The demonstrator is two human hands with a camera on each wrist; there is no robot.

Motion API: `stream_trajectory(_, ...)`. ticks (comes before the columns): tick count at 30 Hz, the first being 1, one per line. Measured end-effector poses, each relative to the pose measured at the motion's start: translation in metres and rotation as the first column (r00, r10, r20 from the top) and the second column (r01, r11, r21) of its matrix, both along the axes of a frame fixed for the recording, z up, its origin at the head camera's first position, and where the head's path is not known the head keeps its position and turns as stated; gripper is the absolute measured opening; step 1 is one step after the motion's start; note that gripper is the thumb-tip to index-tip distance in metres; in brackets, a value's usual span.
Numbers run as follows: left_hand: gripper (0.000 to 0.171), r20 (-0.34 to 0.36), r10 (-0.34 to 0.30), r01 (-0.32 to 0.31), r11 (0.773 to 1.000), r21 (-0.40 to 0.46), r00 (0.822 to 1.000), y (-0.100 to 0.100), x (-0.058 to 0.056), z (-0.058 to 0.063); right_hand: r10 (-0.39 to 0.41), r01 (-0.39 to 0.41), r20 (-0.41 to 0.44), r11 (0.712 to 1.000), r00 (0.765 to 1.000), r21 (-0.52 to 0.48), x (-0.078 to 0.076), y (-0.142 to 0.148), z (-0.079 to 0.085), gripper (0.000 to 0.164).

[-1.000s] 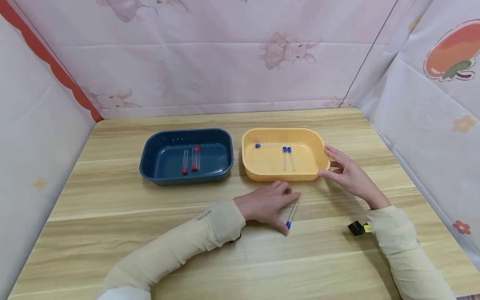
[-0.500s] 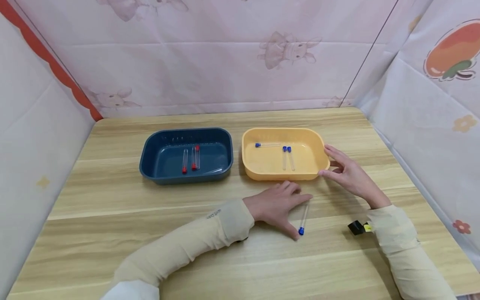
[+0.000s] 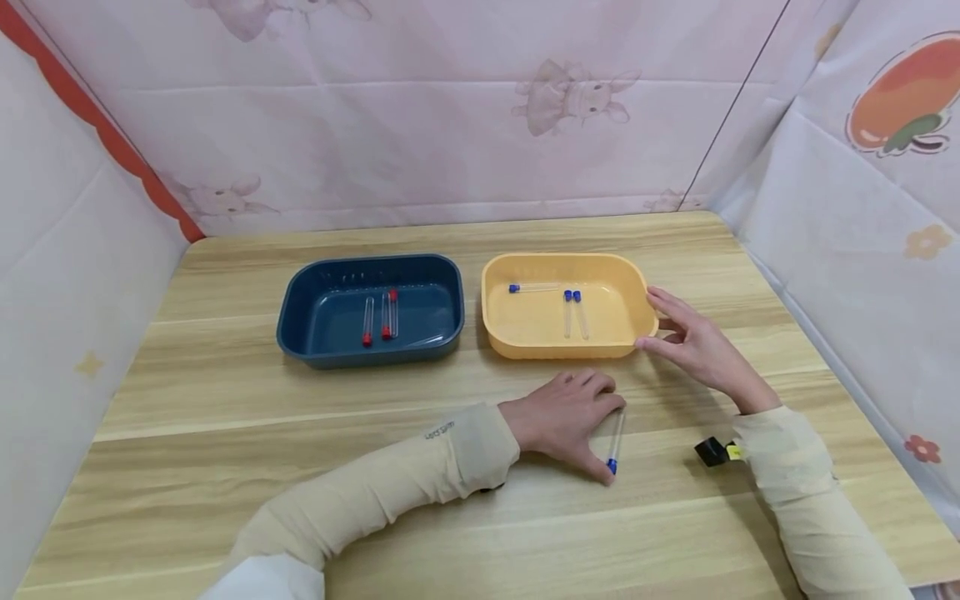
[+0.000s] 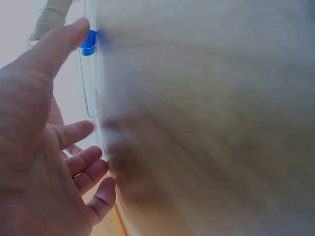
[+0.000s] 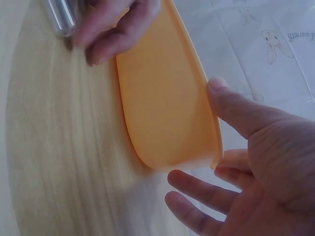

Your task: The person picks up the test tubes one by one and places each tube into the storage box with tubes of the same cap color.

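My left hand (image 3: 566, 421) is low over the table, thumb at the blue cap and index fingertip at the other end of a clear test tube (image 3: 617, 437), seeming to pinch it lengthwise. In the left wrist view, the blue-capped tube (image 4: 88, 73) lies between thumb and index finger; the other fingers are bent. My right hand (image 3: 697, 346) holds the right end of a yellow tray (image 3: 566, 350), thumb and fingers spread on its rim. Blue-capped tubes (image 3: 583, 315) lie inside that tray.
Left of the yellow tray stands a dark blue tray (image 3: 375, 358) with red-capped tubes (image 3: 367, 321) in it. A black camera piece (image 3: 711, 452) shows at the right wrist. Printed cloth (image 3: 420, 142) hangs behind the wooden table (image 3: 225, 433).
My left hand has moved to the right, and the blue-capped test tube has shifted right along the table with it. The index finger has bent more. The right hand stays at the yellow tray.
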State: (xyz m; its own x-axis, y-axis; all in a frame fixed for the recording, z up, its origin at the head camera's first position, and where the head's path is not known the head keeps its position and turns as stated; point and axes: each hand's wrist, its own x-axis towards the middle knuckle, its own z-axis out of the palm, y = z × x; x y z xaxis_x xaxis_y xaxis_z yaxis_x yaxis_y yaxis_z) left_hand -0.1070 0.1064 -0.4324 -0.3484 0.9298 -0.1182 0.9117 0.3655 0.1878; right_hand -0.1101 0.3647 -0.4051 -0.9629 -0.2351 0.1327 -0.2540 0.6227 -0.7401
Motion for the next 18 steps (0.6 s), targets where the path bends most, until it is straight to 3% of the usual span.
stream_trajectory(5, 0.108, -0.007, -0.016, 0.016, 1.000, 0.001, 1.000, 0.0025, 0.0020, -0.0012, 0.003, -0.003, 0.004, 1.000, 1.000, -0.003, -0.0010, -0.0007, 0.0004, 0.075)
stream_trajectory(18, 0.089, -0.006, 0.001, -0.001, 1.000, -0.021, 1.000, 0.0055, 0.0038, -0.0001, 0.013, -0.012, 0.018, 0.999, 1.000, -0.033, -0.0014, 0.0001, 0.0016, 0.074)
